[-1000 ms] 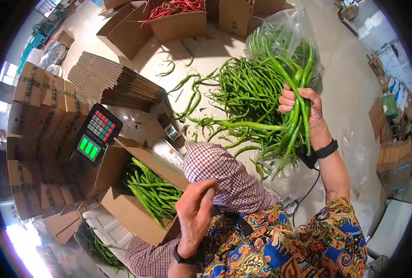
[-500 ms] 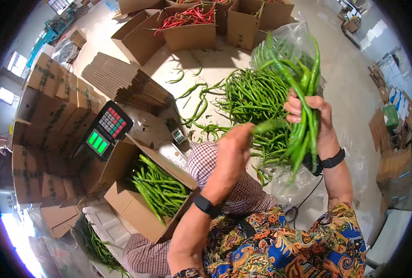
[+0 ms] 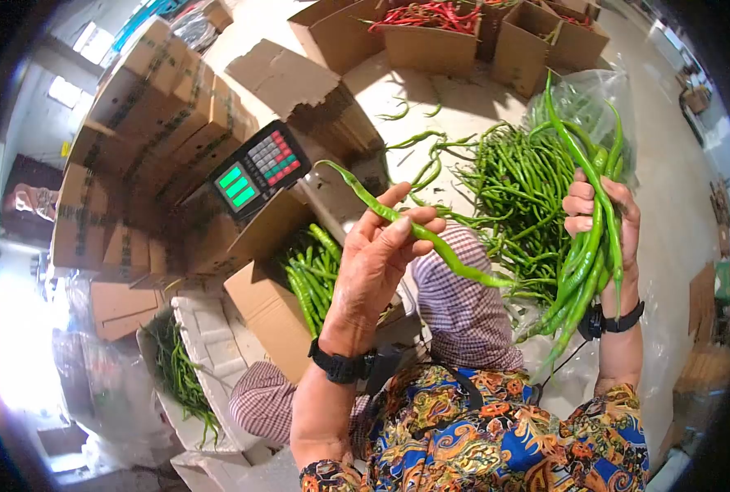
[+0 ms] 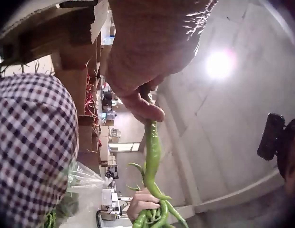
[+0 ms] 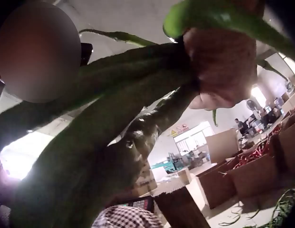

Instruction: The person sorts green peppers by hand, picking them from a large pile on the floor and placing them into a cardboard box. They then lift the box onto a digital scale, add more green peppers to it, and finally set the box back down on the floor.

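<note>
My left hand (image 3: 373, 266) pinches one long green chili pepper (image 3: 457, 261) between thumb and fingers, its thin stem end pointing up-left. The same pepper (image 4: 152, 147) hangs below the thumb in the left wrist view. A bunch of green chili peppers (image 3: 588, 256) is in the grip of my right hand (image 3: 627, 215), tips sticking out above and below the fist. Close up in the right wrist view, these peppers (image 5: 90, 147) hide part of the hand. Beyond the bunch lies a big pile of green peppers (image 3: 517, 193) on the floor.
At my left stands an open carton (image 3: 262, 307) of green peppers, below a scale's keypad display (image 3: 258, 168). Stacked cartons (image 3: 148, 123) rise behind it. Boxes of red peppers (image 3: 431, 41) line the far side. A clear plastic bag (image 3: 607, 94) lies behind the pile.
My left hand reached toward the bunch, then came back left with a single pepper. My right hand still holds the bunch. The head view has swung to the left.
</note>
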{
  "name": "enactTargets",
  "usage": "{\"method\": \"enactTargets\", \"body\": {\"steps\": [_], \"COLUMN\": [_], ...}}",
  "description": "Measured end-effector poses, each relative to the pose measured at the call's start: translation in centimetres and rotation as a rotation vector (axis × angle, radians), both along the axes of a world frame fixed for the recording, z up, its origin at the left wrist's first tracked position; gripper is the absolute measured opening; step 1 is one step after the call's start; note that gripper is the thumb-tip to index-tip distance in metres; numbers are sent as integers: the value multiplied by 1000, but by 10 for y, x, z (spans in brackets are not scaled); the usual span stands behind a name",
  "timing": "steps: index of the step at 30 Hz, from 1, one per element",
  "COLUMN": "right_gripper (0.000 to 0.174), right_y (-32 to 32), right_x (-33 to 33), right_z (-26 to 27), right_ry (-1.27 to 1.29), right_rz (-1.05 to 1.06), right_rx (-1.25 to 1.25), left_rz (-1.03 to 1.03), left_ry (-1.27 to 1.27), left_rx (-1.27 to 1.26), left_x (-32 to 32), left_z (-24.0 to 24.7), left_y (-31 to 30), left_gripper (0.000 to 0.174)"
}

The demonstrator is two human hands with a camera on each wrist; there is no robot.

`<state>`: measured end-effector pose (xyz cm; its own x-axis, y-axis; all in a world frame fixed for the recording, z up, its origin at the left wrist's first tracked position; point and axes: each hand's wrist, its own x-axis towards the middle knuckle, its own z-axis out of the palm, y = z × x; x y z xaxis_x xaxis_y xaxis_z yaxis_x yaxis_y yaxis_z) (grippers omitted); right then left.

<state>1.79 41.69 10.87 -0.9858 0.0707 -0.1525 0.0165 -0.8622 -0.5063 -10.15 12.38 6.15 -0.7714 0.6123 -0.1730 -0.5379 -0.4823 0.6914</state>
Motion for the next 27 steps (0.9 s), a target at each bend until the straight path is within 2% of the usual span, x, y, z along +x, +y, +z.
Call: {"method": "enactTargets", "body": {"steps": [2,6,8,10,14,17,20,22,27], "right_gripper": [31,31,28,25,24,26,26,26,18], "right_y": [-19,-62,-94,-117,-157,-160,-185,-199,-231], "right_x": [-9,-33,-44,-51,-66,-74,-87,-95,-109], "right_z": [2,-5,-10,-14,-23,-43,-42,-43,-53], "right_ry": [-15,-3,-122,-261,-297,-262,-300,-334,-396], "right_rz": [-3,122,125,177,236,355,311,295,382], "right_rx": [-51,-119,-102,-20,-131,-142,-78,-80,-28], "left_rz": [39,150,184,215,284,299,329,346,358], "left_ry": [15,-20,-45,-53,-58,-62,-43,-42,-92], "left_rx": [-57,-175,-161,-237,-318,-396,-450,-508,-507], "left_x": [3,13,18,22,24,21,19,18,17], "left_z": [-1,2,-11,-16,-20,-16,-22,-27,-42], "left_y": [-19,-56,-72,-88,-123,-156,-186,-194,-201], "left_gripper": [52,39,35,35,38,39,30,19,18]}}
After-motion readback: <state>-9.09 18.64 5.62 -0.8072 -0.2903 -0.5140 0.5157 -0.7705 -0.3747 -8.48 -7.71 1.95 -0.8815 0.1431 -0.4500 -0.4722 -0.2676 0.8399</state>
